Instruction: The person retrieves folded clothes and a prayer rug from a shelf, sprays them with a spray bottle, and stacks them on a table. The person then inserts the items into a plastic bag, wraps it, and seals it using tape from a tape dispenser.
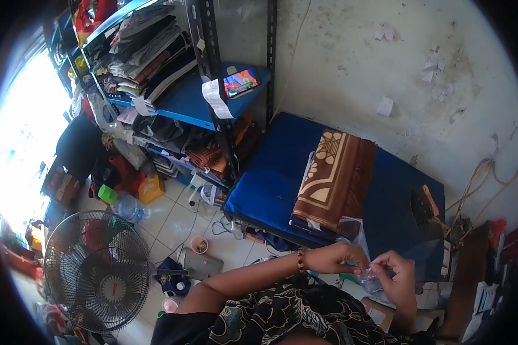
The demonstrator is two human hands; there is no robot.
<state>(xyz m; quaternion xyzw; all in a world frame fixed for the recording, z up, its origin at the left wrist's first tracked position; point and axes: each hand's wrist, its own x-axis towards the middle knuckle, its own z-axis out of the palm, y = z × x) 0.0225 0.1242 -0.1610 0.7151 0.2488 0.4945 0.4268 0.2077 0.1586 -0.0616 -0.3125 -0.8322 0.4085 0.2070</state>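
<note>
My left hand (341, 258), with a beaded bracelet (300, 261) on its wrist, is closed with thumb and fingertips pinching thin clear plastic (372, 280). Close beside it, my right hand (398, 277) pinches the same plastic, which looks like a crumpled bag; its exact shape is hard to make out. Both hands are in front of the near edge of a blue-covered table (265, 167). On that table, just beyond the hands, lies a folded brown and cream patterned rug (328, 178) with a fringe, on top of other folded cloth.
A metal rack with blue shelves (184, 109) holds stacked folded clothes (147, 57) and a lit phone (242, 83). A standing fan (98, 273) is at the left. On the tiled floor are a water jug (129, 207) and a small cup (199, 245). An iron (420, 207) stands at the table's right.
</note>
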